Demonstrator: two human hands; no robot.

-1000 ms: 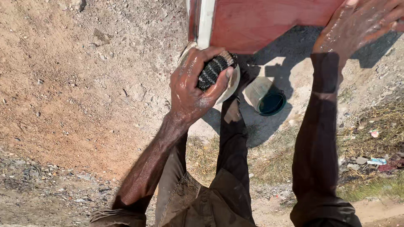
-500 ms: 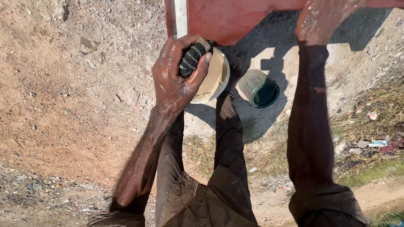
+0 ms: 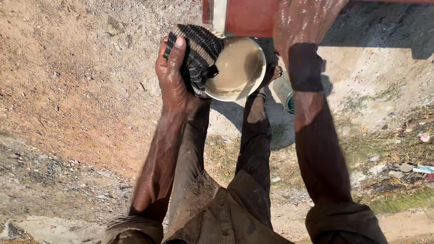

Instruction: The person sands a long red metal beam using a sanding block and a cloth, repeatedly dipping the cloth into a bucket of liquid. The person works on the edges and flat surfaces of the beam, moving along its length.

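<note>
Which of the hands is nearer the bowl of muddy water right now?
Left. The left hand, gripping a dark striped cloth, sits right against the bowl at its left edge. The right hand is above and to its right, on the red panel.

No labels, signs or screens in view. Small scraps of white, blue and pink wrapper litter lie in dry grass at right edge; detail too small.

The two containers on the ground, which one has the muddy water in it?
The wide pale bowl, right beside the striped cloth held in the left hand. It is full of brown water. The smaller green-rimmed can lies farther right, mostly hidden behind the right forearm.
</note>
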